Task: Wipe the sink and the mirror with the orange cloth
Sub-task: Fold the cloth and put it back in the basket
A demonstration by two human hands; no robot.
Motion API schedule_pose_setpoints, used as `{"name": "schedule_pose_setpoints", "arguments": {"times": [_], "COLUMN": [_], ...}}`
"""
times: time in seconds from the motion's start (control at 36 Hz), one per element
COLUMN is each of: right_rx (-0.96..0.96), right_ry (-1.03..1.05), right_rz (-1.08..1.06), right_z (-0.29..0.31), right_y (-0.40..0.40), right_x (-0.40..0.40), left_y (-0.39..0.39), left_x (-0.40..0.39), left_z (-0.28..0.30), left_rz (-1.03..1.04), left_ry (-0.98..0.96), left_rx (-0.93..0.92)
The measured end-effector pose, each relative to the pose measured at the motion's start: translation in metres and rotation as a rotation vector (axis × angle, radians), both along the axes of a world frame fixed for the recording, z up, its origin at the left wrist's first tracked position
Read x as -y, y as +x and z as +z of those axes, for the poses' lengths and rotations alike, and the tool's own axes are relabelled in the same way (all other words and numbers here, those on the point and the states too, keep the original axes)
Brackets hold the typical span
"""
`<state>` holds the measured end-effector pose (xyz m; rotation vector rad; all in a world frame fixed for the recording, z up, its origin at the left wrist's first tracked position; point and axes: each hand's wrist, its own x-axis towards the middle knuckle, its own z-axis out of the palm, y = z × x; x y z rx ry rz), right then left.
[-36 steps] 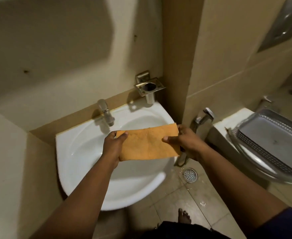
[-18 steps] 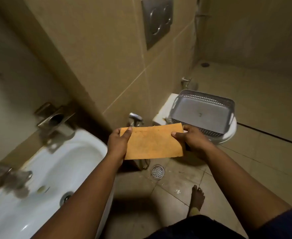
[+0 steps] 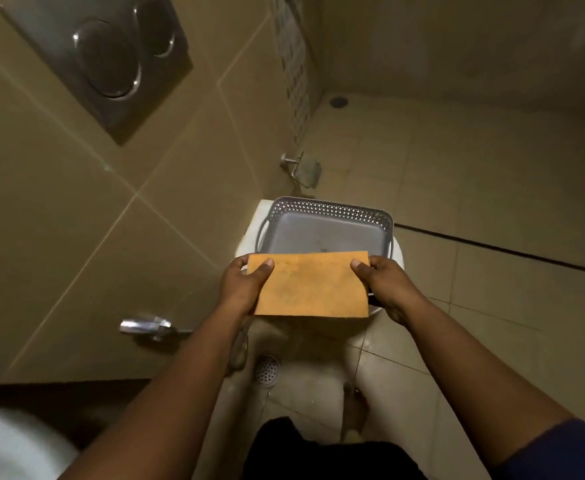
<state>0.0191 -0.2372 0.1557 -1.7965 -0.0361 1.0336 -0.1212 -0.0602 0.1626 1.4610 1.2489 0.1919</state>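
Observation:
The orange cloth (image 3: 310, 284) is folded into a flat rectangle and held level between both hands. My left hand (image 3: 244, 287) pinches its left edge, thumb on top. My right hand (image 3: 384, 285) pinches its right edge the same way. The cloth hangs just in front of a grey plastic basket (image 3: 325, 223) that rests on the closed white toilet lid (image 3: 254, 220). Only a blurred white corner of the sink (image 3: 10, 445) shows at the bottom left. No mirror is in view.
A metal flush plate (image 3: 107, 60) sits on the tiled wall at upper left. A chrome spray tap (image 3: 145, 327) juts from the wall by my left forearm. A floor drain (image 3: 267, 370) lies below the cloth, and my bare foot (image 3: 353, 415) stands on the tiles.
The view has swung right, away from the sink toward the toilet. Both hands keep hold of the cloth, which now hangs in front of the grey basket.

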Motion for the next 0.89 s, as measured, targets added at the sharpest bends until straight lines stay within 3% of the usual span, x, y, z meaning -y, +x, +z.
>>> {"name": "schedule_pose_setpoints", "arguments": {"times": [0.25,0.44,0.67,0.89], "right_rx": [0.003,0.077,0.183,0.313], "right_ry": [-0.178,-0.387,-0.589,-0.662], "right_rz": [-0.063,0.042,0.197,0.253], "right_z": [-0.102,-0.197,-0.234,-0.232], "right_y": [0.073,0.103,0.113,0.107], "right_x": [-0.044,-0.069,-0.07,-0.071], "left_y": [0.09,0.136,0.148,0.139], "left_x": [-0.046,-0.069,-0.075,-0.065], "left_z": [-0.105,-0.186,-0.232,-0.228], "left_rz": [-0.174,-0.308,-0.412,-0.49], "left_ry": [-0.04,0.024,0.118,0.318], "left_rx": [-0.105,-0.239,-0.332,-0.417]}}
